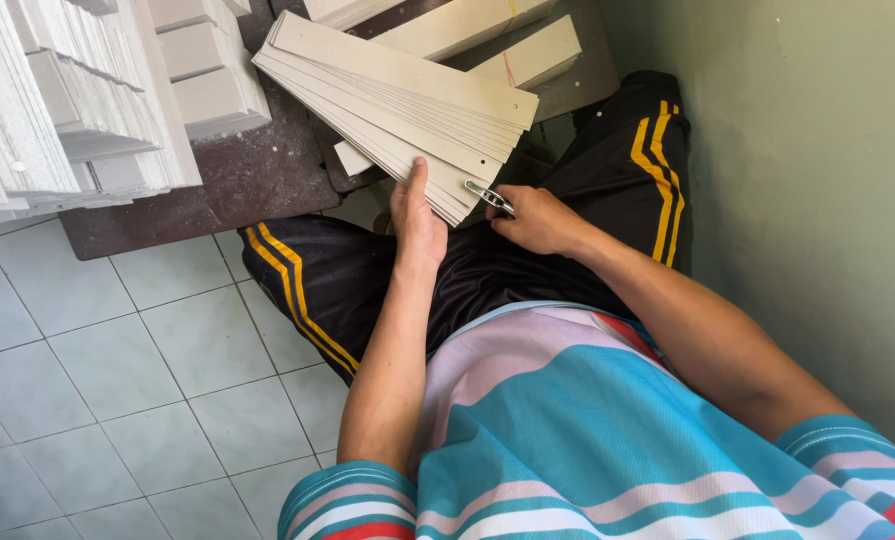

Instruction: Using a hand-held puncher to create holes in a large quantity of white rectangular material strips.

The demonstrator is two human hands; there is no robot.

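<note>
With our left hand (418,222) pinching the fanned cardboard strips (403,100) above our lap and our right hand (536,220) gripping the metal clip (490,196), the strips could slip and scatter.

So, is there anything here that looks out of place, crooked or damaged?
Nothing looks damaged or spilled. The one uneven thing is the bundle of beige cardboard strips in the left hand: it is fanned out, not squared. The right hand holds a small metal tool at its near end. The white stacks look orderly.
</note>
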